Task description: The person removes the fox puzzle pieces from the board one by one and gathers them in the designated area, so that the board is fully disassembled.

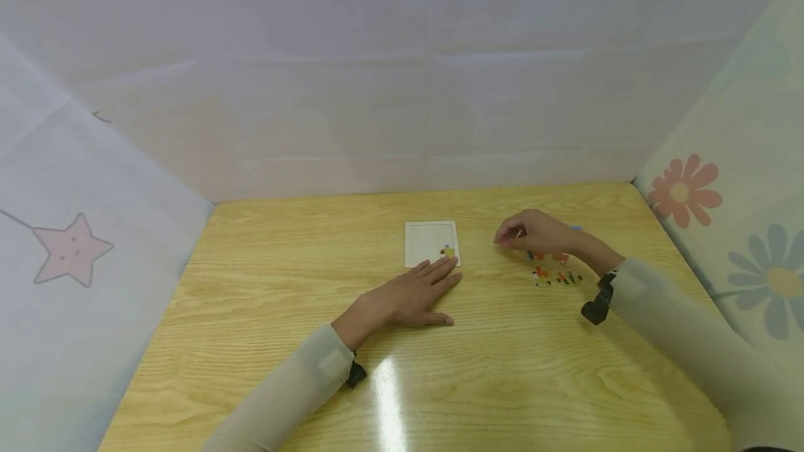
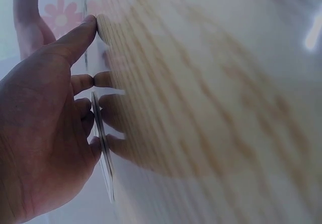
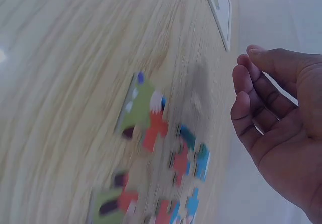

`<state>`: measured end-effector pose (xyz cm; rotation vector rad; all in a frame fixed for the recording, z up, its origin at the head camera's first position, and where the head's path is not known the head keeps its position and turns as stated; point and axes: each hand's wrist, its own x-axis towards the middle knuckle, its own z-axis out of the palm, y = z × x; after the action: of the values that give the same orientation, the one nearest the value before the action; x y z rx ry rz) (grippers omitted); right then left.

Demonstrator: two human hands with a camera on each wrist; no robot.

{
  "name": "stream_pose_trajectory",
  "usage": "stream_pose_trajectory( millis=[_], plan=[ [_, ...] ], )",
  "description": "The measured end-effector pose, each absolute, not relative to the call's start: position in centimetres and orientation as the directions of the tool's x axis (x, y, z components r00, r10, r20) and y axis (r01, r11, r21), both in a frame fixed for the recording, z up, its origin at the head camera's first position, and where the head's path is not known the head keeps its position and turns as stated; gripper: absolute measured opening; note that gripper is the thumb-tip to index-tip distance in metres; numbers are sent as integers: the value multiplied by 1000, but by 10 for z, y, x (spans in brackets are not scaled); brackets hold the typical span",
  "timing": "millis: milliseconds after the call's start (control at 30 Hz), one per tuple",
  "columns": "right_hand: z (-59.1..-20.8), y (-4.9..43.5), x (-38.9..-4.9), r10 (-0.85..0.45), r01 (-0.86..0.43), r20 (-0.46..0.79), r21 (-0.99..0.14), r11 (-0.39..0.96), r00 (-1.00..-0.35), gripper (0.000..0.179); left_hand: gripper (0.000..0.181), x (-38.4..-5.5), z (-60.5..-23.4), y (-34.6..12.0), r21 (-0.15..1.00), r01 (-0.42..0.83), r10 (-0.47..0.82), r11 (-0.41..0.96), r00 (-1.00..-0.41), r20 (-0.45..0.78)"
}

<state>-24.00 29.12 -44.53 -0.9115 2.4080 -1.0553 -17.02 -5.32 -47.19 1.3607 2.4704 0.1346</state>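
A white square puzzle tray point(image 1: 422, 244) lies flat on the table, with a small yellow-green puzzle piece point(image 1: 449, 252) in its near right corner. My left hand point(image 1: 414, 296) rests palm down with fingers stretched out, fingertips on the tray's near edge and the corner piece. Above the table, right of the tray, hovers my right hand point(image 1: 534, 231). Its thumb and fingers are loosely bent, tips close together, and no piece shows between them in the right wrist view. Below it lie loose puzzle pieces, among them a green and red piece point(image 3: 138, 108) and a red and blue one point(image 3: 183, 161).
The wooden table point(image 1: 283, 368) reaches back to a pale cloth wall point(image 1: 333, 103). Cloth sides with a star point(image 1: 72, 248) and flowers point(image 1: 685, 190) stand left and right. More puzzle pieces point(image 1: 568, 277) lie close under the right forearm.
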Motion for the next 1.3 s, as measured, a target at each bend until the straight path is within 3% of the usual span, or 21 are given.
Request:
stream_pose_trajectory(
  millis=[567, 1300],
  plan=[
    [-457, 222, -268, -725, -499, -25, -710, 497, -688, 17, 91, -171, -470, -55, 232, 822, 852, 521, -482, -205],
    [-468, 195, -268, -719, -522, -46, -656, 545, -693, 20, 88, -173, -468, -66, 227, 792, 822, 566, -521, -231]
  ],
)
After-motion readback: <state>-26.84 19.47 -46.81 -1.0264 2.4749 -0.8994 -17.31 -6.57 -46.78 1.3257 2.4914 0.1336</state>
